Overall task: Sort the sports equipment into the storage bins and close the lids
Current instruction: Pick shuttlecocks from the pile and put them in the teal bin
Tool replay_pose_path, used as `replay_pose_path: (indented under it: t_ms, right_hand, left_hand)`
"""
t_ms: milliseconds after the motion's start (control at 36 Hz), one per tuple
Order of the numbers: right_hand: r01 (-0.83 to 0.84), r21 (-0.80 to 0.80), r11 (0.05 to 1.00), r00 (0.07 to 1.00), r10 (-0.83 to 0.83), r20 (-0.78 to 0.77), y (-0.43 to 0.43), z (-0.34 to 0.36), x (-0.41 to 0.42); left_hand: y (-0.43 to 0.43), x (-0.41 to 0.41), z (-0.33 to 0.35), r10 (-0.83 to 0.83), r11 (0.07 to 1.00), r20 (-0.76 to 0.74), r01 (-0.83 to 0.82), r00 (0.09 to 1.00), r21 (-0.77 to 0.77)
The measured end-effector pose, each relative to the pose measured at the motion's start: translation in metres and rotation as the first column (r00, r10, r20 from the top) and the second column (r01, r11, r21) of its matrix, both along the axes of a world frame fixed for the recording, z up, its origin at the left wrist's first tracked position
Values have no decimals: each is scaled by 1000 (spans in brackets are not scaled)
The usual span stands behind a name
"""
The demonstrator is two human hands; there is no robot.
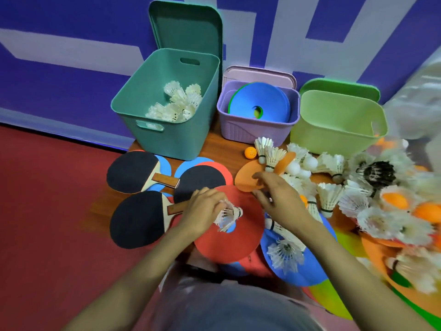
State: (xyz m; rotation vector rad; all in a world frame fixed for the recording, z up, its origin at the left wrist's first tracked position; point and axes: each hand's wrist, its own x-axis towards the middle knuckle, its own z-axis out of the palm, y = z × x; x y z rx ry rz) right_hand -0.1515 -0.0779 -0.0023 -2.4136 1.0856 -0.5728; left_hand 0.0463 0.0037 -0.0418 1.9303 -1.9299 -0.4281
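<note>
Low in the middle of the frame, my left hand (202,211) has its fingers curled round a shuttlecock (230,215) by the feather skirt, cork pointing right, above a red disc (229,244). Just right of it, my right hand (279,199) reaches over an orange disc (245,177) with fingers half bent; I cannot tell whether they have hold of anything. I judge the shuttlecock almost weightless and easily crushed at the feathers, so a light pinch at the cork would suit it better. More of them lie in a loose pile (329,197) at the right, and bats (133,172) lie at the left. Further up, the teal bin (167,144) already holds shuttlecocks, the purple bin (241,132) holds blue discs, and the green bin (329,137) stands at the right. All three are open, and the teal lid (186,27) stands upright behind its bin.
</note>
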Motion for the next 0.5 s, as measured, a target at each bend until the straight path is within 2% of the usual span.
replay_pose_path:
  t_ms: [83, 139, 194, 250, 389, 500]
  right_hand:
    - [245, -54, 968, 969, -243, 51, -8, -4, -25]
    - [333, -69, 940, 941, -337, -43, -17, -13, -38]
    - [357, -73, 931, 911, -364, -191, -24, -21, -45]
    - [358, -87, 930, 889, -368, -272, -26, -28, -46]
    - [355, -84, 931, 877, -363, -315, -24, -32, -42]
    - [382, -63, 922, 888, -385, -252, -27, -26, -49]
  left_hand:
    - [-10, -15, 10, 30, 998, -200, -42, 979, -53]
    - [-18, -23, 14, 41, 995, -243, -61, 969, -75]
    - [-27, -30, 18, 53, 993, -245, -77, 968, -89]
    - [-36, -37, 24, 55, 993, -262, -81, 964, -91]
    - [-49, -49, 34, 61, 990, -256, -92, 965, -109]
    - [-55, -50, 35, 75, 992, -297, -101, 952, -75]
